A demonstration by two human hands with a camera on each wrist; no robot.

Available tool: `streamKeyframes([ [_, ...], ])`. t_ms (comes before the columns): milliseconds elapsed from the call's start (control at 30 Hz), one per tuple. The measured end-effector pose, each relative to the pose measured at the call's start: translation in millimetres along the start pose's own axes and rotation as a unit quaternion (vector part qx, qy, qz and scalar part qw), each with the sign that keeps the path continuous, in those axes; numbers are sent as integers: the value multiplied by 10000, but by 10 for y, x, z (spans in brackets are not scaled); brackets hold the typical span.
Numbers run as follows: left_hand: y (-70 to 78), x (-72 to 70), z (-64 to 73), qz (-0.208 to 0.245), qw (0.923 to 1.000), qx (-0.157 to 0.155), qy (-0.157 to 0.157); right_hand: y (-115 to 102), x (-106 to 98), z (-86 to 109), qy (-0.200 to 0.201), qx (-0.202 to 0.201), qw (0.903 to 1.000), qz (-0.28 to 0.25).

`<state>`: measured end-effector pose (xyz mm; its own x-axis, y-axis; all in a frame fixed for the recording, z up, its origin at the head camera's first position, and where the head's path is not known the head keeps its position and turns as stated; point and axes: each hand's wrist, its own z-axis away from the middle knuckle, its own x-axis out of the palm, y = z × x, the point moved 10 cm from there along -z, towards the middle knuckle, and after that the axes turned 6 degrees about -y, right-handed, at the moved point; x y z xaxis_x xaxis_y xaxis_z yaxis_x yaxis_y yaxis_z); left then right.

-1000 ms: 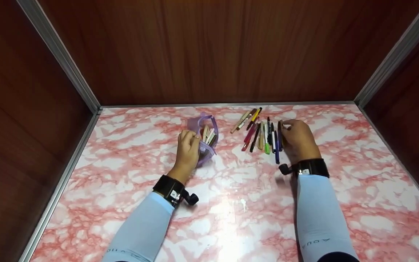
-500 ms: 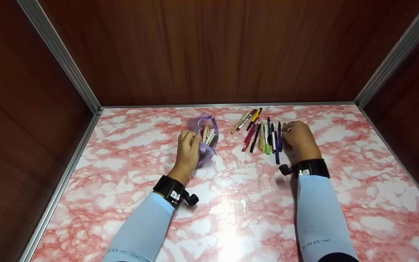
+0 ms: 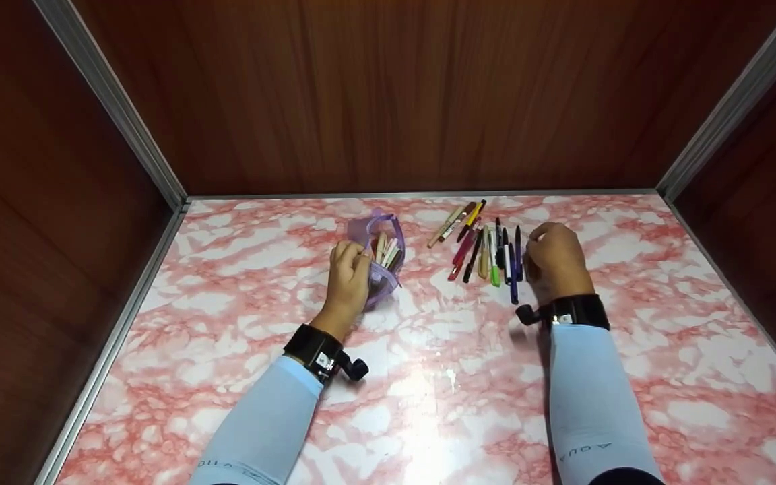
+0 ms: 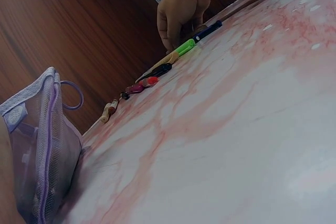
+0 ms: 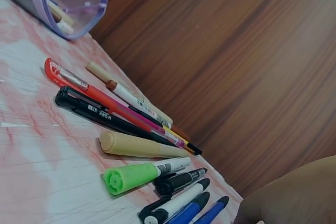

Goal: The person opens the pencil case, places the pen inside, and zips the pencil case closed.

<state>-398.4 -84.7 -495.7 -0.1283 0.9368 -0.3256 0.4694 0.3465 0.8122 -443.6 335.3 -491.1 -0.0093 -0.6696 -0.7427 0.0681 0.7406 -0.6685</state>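
Observation:
My left hand (image 3: 349, 273) grips the near-left edge of a purple mesh pencil case (image 3: 382, 296). The case gapes at its top and holds several pens and markers (image 3: 388, 250). In the left wrist view the mesh wall of the case (image 4: 63, 145) stands upright at the left. My right hand (image 3: 556, 256) rests on the table just right of a loose group of pens, its fingers curled downward. Whether anything is between those fingers is hidden. Nearest to it lie blue pens (image 3: 519, 252). A green-capped marker (image 5: 128, 178) and a beige marker (image 5: 136, 144) lie among them.
A brown-capped marker (image 5: 131, 97) and a yellow pen (image 3: 473, 215) lie farther back, near the wooden back wall (image 3: 388, 101). Red and black pens (image 5: 100, 111) lie side by side in the group. The marbled pink-and-white table (image 3: 428, 377) has metal-edged walls on three sides.
My right hand has shifted slightly right, so its fingertips are now apart from the blue pens. My left hand and the pencil case have stayed in place.

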Motion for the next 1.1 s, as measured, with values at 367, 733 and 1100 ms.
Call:
streamKeyframes([
  [367, -34, 6, -6, 41, 9999, -84, -41, -62, -128, -8, 582, 89, 9963, -628],
  [733, -44, -5, -1, 136, 9998, 69, 132, -386, -172, -86, 885, -115, 9786, -1855],
  [1100, -260, 29, -28, 98, 9993, 264, 228, -904, 324, -88, 593, -525, 9281, -3637],
])
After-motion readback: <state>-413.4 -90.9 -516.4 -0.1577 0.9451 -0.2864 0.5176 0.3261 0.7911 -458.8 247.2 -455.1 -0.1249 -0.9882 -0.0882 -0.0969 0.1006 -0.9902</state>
